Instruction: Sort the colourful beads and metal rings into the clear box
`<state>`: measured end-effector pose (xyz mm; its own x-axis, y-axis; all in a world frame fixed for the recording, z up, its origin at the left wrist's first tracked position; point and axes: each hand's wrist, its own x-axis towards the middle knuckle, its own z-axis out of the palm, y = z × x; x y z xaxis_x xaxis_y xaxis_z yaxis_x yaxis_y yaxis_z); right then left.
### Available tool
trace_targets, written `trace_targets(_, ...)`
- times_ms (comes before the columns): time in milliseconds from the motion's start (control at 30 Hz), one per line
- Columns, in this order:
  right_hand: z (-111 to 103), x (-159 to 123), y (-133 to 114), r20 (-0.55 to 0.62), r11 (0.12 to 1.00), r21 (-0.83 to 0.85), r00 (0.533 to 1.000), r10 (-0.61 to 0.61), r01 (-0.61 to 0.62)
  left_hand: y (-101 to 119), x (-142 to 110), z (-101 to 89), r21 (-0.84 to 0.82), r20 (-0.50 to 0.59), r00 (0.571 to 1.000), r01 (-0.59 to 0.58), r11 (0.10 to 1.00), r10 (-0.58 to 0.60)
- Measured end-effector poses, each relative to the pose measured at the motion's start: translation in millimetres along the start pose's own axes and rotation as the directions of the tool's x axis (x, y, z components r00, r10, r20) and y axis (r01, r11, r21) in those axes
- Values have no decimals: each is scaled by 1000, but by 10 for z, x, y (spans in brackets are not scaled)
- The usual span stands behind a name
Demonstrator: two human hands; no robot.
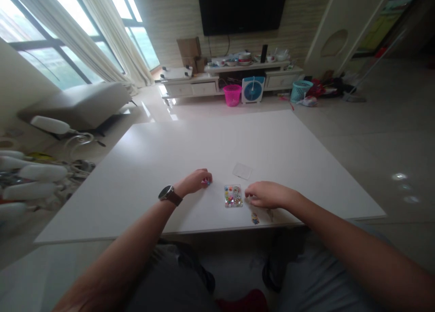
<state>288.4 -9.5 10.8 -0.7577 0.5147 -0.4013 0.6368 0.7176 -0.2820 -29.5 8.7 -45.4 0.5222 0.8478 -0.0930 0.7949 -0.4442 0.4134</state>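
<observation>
A small clear compartment box (234, 196) of colourful beads or charms lies on the white table (190, 144). Left of it, my left hand (196, 181), with a watch on its wrist, is closed around small pink and blue pieces (206, 182); their kind is too small to tell. Just off the box's right side, my right hand (267, 194) hangs low over the table with its fingers curled together, and what they hold, if anything, is hidden. A clear lid (242, 171) rests beyond the box. A little cartoon-figure piece (254, 218) lies near the front edge, below my right hand.
The table's front edge runs close to my legs. Across the room stand a pink basket (232, 95), a box fan (253, 90) and a turquoise basket (301, 90) before a low cabinet. A lamp with white shades (44, 172) stands at the left.
</observation>
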Motion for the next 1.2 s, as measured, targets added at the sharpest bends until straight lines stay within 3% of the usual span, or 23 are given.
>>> trace_targets(500,-25,-19,-3,-12,1000,-12,1000,-25,25,-21,21,-45,27,-69,988,137,990,-135)
trace_targets(700,-34,-3,-78,-98,997,-18,992,-80,78,198,-25,-83,4,-176,984,20,1000,-19)
trace_targets(967,48,52,-149,-171,971,34,959,-226,235,831,-24,39,-13,-27,974,-226,974,226)
trace_targets(1200,118,57,-167,-132,976,-4,967,-217,218,892,-15,49,133,84,974,-221,966,211)
